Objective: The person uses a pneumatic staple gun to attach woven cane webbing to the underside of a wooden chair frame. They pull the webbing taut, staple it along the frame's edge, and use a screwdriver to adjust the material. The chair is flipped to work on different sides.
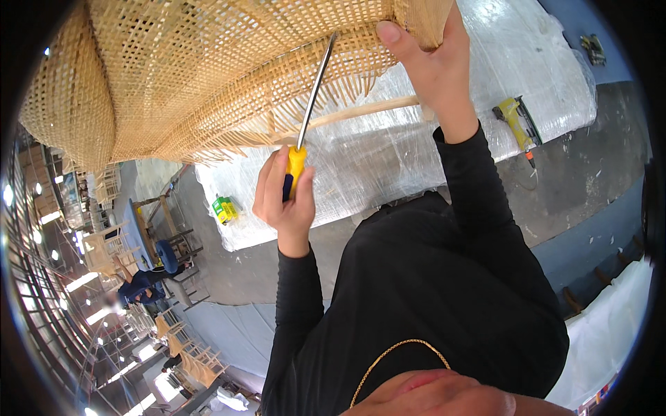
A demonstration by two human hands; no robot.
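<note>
A screwdriver (295,163) with a yellow and dark handle is gripped in my left hand (284,197). Its long metal shaft points up and away, and the tip meets the woven cane webbing (229,55) near a seam. Loose strand ends fringe the lower edge of the webbing. My right hand (440,73) is wrapped round a wooden frame corner (424,21) at the top, its thumb lying by the webbing's edge. The fingers behind that corner are partly hidden. Below the fringe runs a pale wooden rail (361,111).
Plastic wrap covers the work table (374,166). A yellow-green nail gun (517,123) with a hose lies at its right edge, a small green and yellow box (224,209) at its left. Another person (142,286) and wooden chair frames (187,350) are farther left.
</note>
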